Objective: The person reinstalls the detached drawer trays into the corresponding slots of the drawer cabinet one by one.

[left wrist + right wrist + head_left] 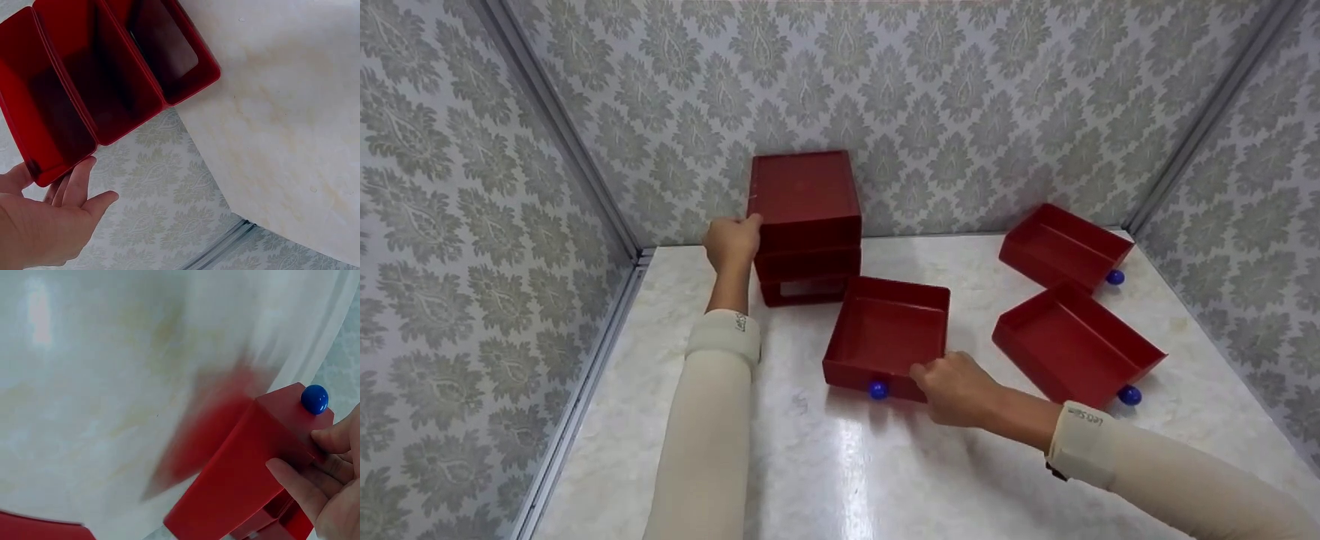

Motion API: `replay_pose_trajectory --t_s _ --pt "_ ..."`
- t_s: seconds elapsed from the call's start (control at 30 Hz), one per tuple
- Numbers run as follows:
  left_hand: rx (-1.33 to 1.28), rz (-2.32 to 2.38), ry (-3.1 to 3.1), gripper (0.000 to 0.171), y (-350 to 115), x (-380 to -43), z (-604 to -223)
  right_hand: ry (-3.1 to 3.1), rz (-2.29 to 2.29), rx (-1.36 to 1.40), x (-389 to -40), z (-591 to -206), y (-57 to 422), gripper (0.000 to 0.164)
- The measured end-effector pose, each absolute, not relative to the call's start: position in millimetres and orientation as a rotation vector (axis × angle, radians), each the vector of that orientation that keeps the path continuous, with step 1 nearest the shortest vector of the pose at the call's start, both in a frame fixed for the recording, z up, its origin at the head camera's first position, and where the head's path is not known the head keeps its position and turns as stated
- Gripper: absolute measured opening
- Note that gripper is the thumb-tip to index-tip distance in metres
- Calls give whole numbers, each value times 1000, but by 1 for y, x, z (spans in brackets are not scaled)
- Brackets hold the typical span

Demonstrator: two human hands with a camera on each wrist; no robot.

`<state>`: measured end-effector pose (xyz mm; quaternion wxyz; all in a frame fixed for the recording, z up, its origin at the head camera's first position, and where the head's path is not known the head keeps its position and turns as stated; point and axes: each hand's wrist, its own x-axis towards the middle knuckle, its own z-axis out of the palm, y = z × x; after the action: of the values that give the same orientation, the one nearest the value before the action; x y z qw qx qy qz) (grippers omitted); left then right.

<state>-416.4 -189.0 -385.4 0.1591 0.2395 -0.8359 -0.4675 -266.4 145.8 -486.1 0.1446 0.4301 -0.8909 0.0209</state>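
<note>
Both my hands are on red plastic: the left at the cabinet, the right on a loose drawer.

My right hand [956, 390] grips the front right corner of the red drawer [889, 330], thumb on its side wall and fingers curled round the front panel beside the blue knob [877, 389]; this drawer lies on the white marble tabletop [840, 465] just in front of the red drawer cabinet [806, 225]. My left hand [733, 241] rests against the cabinet's left side, fingers straight and spread along its edge, not closed on it. The cabinet stands against the patterned back wall [960, 97], its slots showing hollow in the left wrist view. Two more red drawers [1072, 345] lie well apart to my right.
</note>
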Motion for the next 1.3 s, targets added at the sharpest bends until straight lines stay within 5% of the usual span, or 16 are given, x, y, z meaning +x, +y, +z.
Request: replay_pose_trajectory --t_s 1.3 --pt "636 -1335 -2405 33 -191 -413 -387 -2313 126 1369 -271 -521 67 21"
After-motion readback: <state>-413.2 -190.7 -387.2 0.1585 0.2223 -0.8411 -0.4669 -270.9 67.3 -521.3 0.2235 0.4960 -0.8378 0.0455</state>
